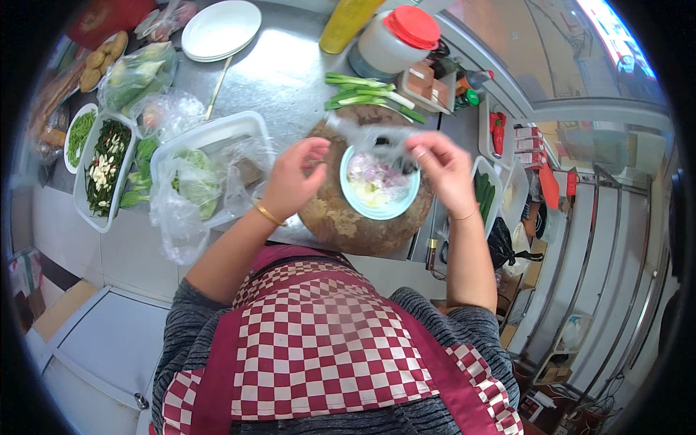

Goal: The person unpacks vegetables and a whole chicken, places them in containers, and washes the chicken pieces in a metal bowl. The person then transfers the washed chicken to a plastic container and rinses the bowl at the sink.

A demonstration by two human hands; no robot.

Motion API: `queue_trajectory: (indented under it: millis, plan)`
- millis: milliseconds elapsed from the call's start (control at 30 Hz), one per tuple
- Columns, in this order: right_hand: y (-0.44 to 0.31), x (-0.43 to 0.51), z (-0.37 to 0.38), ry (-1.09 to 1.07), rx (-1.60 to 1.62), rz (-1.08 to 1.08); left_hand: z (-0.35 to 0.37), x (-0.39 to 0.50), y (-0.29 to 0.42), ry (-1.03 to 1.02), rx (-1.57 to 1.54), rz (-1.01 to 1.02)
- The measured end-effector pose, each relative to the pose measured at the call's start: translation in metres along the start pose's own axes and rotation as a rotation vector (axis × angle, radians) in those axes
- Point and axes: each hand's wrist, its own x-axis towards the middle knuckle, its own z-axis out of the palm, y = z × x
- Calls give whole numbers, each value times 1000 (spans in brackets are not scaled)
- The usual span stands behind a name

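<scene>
A pale blue bowl point(352, 200) rests on a round wooden chopping block point(331, 223). Inside it lies chopped purple and whitish food point(378, 182), which looks like onion or shallot. My right hand point(448, 174) pinches a clear, thin plastic film or bag point(370, 136), blurred by motion, which stretches above the far side of the bowl and partly hides it. To the left of the bowl, my left hand point(296, 176) hovers over the block's edge. Its fingers are curled and apart from the thumb, and nothing shows in them.
Green onions point(364, 89) lie behind the block, near a red-lidded jar point(394, 41). Leftward stands a white bin point(212, 128) with bagged lettuce point(198, 182); beyond it is a tub of greens and garlic point(103, 171). White plates point(222, 28) sit at the back. A brown-handled tool point(431, 254) lies right.
</scene>
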Motion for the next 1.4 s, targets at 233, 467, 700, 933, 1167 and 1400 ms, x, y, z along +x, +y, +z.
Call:
queue_trajectory:
  millis: [233, 467, 700, 933, 1167, 1400]
  plan:
    - [210, -90, -73, 371, -833, 179, 174, -44, -21, -171, 310, 213]
    - [277, -180, -29, -241, 903, 605, 247, -151, -17, -24, 462, -52]
    - [219, -285, 42, -477, 552, 567, 173, -348, 22, 391, 532, -25]
    - [189, -435, 300, -926, 387, 686, 64, -647, -8, 760, 691, -434]
    - [173, -627, 633, -1556, 350, 533, -62, -922, -98, 1290, 733, -803]
    - [236, -814, 911, -1805, -80, 292, -141, -1182, -317, 1786, 624, -876]
